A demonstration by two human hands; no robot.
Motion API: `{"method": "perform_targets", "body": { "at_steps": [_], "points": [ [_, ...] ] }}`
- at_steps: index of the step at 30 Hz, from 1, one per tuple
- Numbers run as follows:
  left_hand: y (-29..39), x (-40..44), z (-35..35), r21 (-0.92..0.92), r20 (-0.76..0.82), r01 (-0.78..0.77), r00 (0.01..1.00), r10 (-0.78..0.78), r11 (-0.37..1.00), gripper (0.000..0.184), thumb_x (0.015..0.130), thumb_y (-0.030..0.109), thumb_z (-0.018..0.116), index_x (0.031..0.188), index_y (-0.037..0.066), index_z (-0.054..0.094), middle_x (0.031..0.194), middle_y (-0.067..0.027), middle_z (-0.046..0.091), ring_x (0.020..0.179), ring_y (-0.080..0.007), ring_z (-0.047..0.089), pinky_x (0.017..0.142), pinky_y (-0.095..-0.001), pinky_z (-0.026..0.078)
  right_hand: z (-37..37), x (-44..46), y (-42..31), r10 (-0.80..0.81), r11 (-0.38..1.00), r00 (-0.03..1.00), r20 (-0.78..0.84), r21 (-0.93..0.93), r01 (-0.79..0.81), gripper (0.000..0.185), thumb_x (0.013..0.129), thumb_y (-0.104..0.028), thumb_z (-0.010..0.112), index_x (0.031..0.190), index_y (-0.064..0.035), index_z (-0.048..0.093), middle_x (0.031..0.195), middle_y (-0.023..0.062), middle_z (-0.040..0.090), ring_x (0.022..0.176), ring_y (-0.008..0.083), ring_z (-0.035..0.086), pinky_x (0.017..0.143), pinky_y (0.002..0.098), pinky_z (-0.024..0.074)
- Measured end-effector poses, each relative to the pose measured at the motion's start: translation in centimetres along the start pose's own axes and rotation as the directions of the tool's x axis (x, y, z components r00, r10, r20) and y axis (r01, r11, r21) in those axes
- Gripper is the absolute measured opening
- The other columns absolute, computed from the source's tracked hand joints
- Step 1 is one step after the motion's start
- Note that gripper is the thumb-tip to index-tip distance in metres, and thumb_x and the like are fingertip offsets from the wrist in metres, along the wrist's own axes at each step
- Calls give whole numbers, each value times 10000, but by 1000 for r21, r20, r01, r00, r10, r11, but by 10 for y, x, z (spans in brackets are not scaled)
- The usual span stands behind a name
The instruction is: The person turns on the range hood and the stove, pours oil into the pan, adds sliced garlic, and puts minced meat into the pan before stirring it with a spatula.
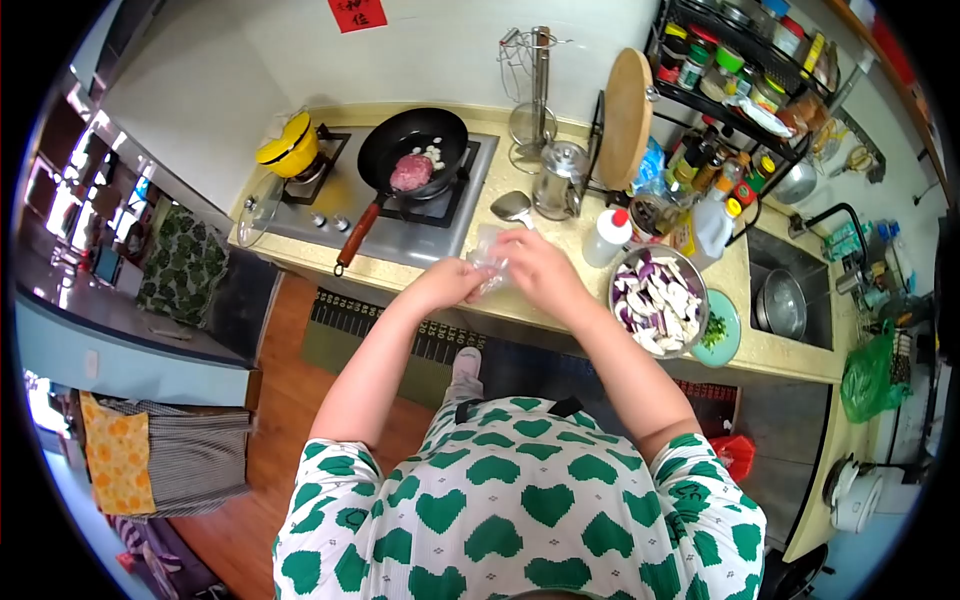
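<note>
Both my hands are at the counter's front edge with a crumpled clear plastic bag (487, 268) between them. My left hand (450, 284) pinches the bag from the left. My right hand (538, 266) has its fingers closed on the bag's other side. Left of them, a black frying pan (378, 150) sits on the stove, holding a pink lump of minced meat (411, 173) and white pieces like chopped garlic (430, 155). A metal spatula (511, 206) lies just beyond my right hand. To the right is a metal bowl (702, 290) of cut purple-skinned eggplant (655, 300).
A green plate (728, 345) with chopped greens touches the bowl. A white squeeze bottle (607, 238), a metal pot (560, 180) and several sauce bottles stand behind. The pan's wooden handle (358, 236) juts past the stove's front. A yellow pot (290, 147) is at the left; the sink (812, 270) is right.
</note>
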State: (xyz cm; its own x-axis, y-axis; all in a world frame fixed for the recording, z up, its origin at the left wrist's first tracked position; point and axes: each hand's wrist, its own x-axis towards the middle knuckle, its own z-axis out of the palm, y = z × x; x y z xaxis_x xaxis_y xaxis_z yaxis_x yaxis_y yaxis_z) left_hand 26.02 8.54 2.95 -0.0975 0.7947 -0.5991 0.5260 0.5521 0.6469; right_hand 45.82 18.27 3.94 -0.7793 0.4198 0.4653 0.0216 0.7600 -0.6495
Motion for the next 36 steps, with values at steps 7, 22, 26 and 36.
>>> {"method": "perform_targets", "body": {
  "at_steps": [7,22,26,36],
  "points": [
    [17,6,44,-902,258,116,918,303,417,317,1013,284,526,1225,53,571,1043,-61,711,989,-153,690,781,-232,534,-27,-80,-15,-85,855,994,63,-508,106,462,797,-260,761,1225,-139,634,1302,74,585,1307,286,490,1084,471,381],
    [105,45,187,-394,403,-281,803,439,875,168,966,119,635,1103,59,711,1015,18,715,853,-46,580,797,-223,473,-96,-220,-59,163,714,909,-383,-590,-377,526,695,-142,806,1200,-213,679,1183,8,669,1027,221,607,888,401,433],
    [130,46,243,-355,619,-322,622,479,878,180,933,149,694,1062,31,738,937,10,693,847,-88,616,797,-231,474,-112,-276,-79,385,651,805,-451,-486,-583,438,681,-161,802,1106,-163,696,1010,22,676,943,245,606,859,394,432],
    [225,22,444,-186,326,-876,372,869,444,559,693,139,872,1148,80,553,912,-80,628,852,-237,626,824,-355,520,-148,-490,-74,748,458,177,-640,303,-836,218,775,-79,746,986,-59,693,940,100,703,857,234,685,764,365,516]
  ]
}}
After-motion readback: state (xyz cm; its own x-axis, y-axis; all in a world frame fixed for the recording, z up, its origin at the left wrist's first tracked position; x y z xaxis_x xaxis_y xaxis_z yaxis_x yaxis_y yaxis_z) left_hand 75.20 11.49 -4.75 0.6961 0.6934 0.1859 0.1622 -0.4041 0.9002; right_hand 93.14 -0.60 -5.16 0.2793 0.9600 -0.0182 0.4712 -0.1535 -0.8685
